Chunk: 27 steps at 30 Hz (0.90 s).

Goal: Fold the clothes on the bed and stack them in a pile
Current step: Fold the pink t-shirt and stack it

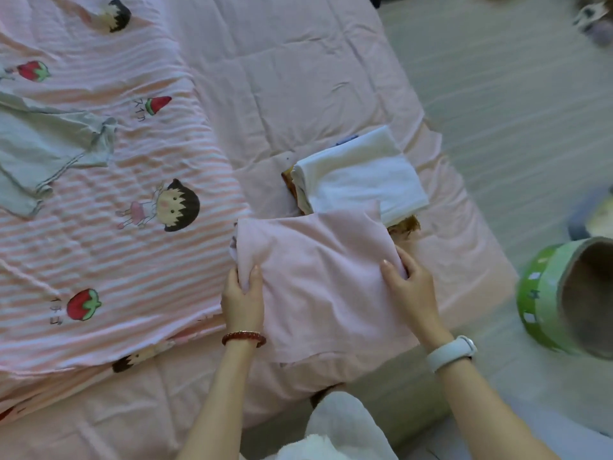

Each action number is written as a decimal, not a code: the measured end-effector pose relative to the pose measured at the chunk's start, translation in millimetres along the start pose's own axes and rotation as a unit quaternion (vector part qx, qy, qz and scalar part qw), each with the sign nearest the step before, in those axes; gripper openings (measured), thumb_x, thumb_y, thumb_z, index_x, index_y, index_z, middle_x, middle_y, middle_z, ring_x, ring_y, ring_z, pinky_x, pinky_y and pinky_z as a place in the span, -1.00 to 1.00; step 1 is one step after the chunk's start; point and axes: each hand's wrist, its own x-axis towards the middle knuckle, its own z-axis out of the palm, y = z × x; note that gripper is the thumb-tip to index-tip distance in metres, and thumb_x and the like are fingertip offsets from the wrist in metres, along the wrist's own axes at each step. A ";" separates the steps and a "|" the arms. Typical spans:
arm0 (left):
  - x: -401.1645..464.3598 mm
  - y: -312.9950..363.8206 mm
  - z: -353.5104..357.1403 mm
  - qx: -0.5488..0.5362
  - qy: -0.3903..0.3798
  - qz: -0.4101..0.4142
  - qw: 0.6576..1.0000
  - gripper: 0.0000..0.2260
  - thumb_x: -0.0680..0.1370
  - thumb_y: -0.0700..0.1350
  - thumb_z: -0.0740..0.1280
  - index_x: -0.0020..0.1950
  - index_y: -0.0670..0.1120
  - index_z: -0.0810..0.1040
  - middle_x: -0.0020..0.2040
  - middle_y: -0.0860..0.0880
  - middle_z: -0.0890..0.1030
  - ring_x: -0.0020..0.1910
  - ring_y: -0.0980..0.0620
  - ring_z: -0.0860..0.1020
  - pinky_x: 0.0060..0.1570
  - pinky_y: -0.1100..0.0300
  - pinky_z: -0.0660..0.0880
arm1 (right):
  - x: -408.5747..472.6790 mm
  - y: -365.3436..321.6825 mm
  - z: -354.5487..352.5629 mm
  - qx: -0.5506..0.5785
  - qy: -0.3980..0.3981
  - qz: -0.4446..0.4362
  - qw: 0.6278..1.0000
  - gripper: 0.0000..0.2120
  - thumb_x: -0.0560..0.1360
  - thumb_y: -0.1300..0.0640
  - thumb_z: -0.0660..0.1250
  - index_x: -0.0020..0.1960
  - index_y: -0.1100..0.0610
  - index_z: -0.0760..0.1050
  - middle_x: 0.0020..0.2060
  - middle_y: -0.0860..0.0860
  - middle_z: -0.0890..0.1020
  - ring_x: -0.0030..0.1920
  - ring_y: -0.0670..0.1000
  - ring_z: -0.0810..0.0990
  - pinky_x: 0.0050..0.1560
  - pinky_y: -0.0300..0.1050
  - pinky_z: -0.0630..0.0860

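A folded pale pink garment is held flat above the pink bed sheet near the bed's right edge. My left hand grips its left edge, thumb on top and fingers under. My right hand pinches its right edge. Just beyond it sits a pile of folded clothes, white on top with a yellow-brown piece below; the pink garment's far edge overlaps the pile. A grey-green shirt lies unfolded at the far left on the striped quilt.
The striped pink quilt with cartoon girls and strawberries covers the bed's left half. A green round bin stands on the floor to the right of the bed. White fabric shows at the bottom centre, close to my body.
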 end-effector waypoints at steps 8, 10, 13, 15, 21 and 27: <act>31.8 95.6 113.3 -0.090 0.018 0.060 0.994 -0.90 0.56 -0.12 0.27 -0.14 0.03 0.43 -0.20 0.08 0.53 -0.21 0.14 0.50 -0.21 0.31 0.45 | 163.6 -38.6 -91.4 -0.011 0.015 -0.089 0.996 -0.93 0.42 0.16 0.29 -0.12 0.06 0.53 -0.34 -0.24 0.51 -0.35 -0.34 0.43 -0.32 -0.46 0.32; 54.7 97.1 136.3 -0.092 0.039 0.043 0.994 -0.97 0.57 -0.11 0.26 -0.05 -0.06 0.46 -0.16 0.10 0.53 -0.16 0.11 0.51 -0.25 0.41 0.41 | 202.9 -39.1 -88.6 -0.033 0.002 -0.101 0.994 -0.90 0.46 0.22 0.30 -0.17 0.03 0.52 -0.36 -0.24 0.52 -0.33 -0.30 0.43 -0.31 -0.44 0.31; 85.2 79.3 170.5 -0.042 0.016 -0.075 0.996 -0.71 0.58 -0.03 0.22 0.22 -0.18 0.41 0.01 0.01 0.48 0.01 -0.02 0.46 -0.16 0.33 0.27 | 255.4 -12.5 -73.8 -0.139 -0.039 -0.045 0.989 -0.78 0.50 0.20 0.26 0.13 0.10 0.53 -0.04 -0.02 0.61 -0.02 -0.04 0.52 -0.07 -0.26 0.38; 94.7 62.9 184.7 -0.008 -0.033 -0.158 0.987 -0.58 0.55 0.05 0.26 0.31 -0.16 0.33 0.14 0.03 0.45 0.06 0.01 0.43 -0.01 0.29 0.30 | 270.3 12.9 -63.7 -0.252 -0.108 0.027 0.961 -0.66 0.51 0.17 0.21 0.28 0.13 0.42 0.14 0.11 0.55 0.13 0.14 0.50 0.04 -0.09 0.39; 85.4 36.8 184.9 0.029 -0.059 -0.113 0.991 -0.30 0.40 0.07 0.44 0.40 -0.07 0.16 0.21 0.05 0.45 0.08 0.12 0.47 0.02 0.32 0.34 | 249.4 42.0 -39.9 -0.448 -0.002 -0.117 0.886 -0.44 0.47 0.22 0.22 0.45 0.09 0.24 0.39 0.17 0.30 0.35 0.22 0.28 0.33 0.30 0.12; 70.1 48.9 187.7 0.323 0.045 0.062 0.943 -0.10 0.36 0.12 0.42 0.53 0.01 -0.05 0.49 -0.16 0.07 0.42 -0.17 0.17 0.30 -0.08 0.20 | 269.8 23.7 -4.3 -0.496 -0.106 -0.268 0.819 -0.50 0.57 0.03 0.10 0.50 -0.02 0.14 0.51 0.08 0.10 0.51 0.15 0.01 0.35 0.40 -0.14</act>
